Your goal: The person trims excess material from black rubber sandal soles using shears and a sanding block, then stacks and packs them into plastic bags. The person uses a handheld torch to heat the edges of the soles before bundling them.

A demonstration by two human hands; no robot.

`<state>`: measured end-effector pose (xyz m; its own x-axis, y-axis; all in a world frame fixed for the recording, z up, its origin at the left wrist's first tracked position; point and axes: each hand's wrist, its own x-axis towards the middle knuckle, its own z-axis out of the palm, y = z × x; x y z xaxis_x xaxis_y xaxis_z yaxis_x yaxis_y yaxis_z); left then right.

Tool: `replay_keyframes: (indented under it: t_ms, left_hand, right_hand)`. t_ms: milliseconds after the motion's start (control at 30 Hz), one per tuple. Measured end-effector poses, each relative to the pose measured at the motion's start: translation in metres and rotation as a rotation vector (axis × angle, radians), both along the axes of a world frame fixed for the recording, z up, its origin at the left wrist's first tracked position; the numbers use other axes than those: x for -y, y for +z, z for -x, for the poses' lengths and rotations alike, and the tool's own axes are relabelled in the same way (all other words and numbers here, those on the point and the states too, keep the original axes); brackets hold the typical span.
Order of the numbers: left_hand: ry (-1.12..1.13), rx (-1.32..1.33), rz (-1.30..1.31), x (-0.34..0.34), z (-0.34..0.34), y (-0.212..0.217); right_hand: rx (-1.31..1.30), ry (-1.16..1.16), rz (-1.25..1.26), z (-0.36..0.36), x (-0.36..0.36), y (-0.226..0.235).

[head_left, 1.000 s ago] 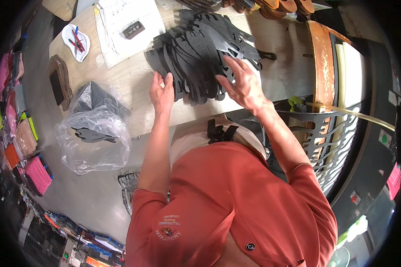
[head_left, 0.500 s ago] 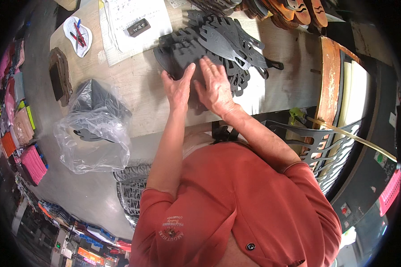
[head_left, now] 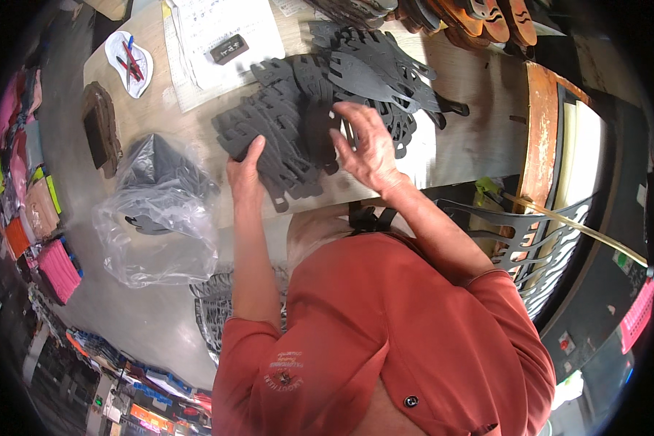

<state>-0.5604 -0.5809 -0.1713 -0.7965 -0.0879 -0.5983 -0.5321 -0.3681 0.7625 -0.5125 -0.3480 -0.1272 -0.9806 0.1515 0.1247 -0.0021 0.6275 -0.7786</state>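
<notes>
My left hand [head_left: 245,174] grips a thick stack of dark grey cut-out pieces [head_left: 272,138], flat like shoe-upper parts with notched edges. The stack is tilted above the table, thumb on top and the other fingers hidden beneath. My right hand [head_left: 370,149] is open, its thumb and forefinger apart at the edge of a single dark piece [head_left: 316,109] beside the stack; whether they touch it I cannot tell. Behind the right hand lies a loose pile of similar dark pieces [head_left: 374,69], several overlapping.
A clear plastic bag [head_left: 160,211] with dark pieces inside sits at the table's left front edge. Papers [head_left: 196,29] with a small dark block [head_left: 229,49], a white sole-shaped tray [head_left: 129,65] of pens, and a brown stack [head_left: 102,127] lie behind. Orange pieces [head_left: 487,22] hang over the far right.
My left hand has moved left and toward me, bringing the stack of dark pieces off the pile. The right hand has shifted slightly right, its fingers now more bent.
</notes>
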Motion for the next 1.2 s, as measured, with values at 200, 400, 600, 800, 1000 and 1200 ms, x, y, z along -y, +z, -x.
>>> replay_keyframes:
  t_ms: [200, 400, 600, 800, 1000, 1200]
  left_hand:
    - [-0.064, 0.01, 0.084, 0.016, 0.006, 0.003]
    - [-0.17, -0.004, 0.021, -0.003, 0.011, -0.003]
    - [-0.11, -0.024, -0.135, 0.005, 0.002, -0.004]
    - [0.027, -0.072, -0.138, 0.019, -0.007, 0.001]
    - [0.1, -0.085, -0.184, 0.036, -0.003, -0.003]
    - [0.02, -0.037, -0.302, 0.056, -0.013, -0.002]
  right_hand:
    - [0.061, 0.037, -0.113, 0.014, 0.007, -0.018]
    - [0.414, -0.151, 0.136, 0.0, 0.037, -0.044]
    - [0.15, -0.108, 0.147, -0.007, 0.042, -0.037]
    - [0.51, -0.154, 0.579, -0.003, 0.046, -0.031]
    - [0.381, -0.285, 0.94, 0.001, 0.023, -0.016]
    - [0.351, -0.207, 0.106, 0.023, -0.014, -0.019]
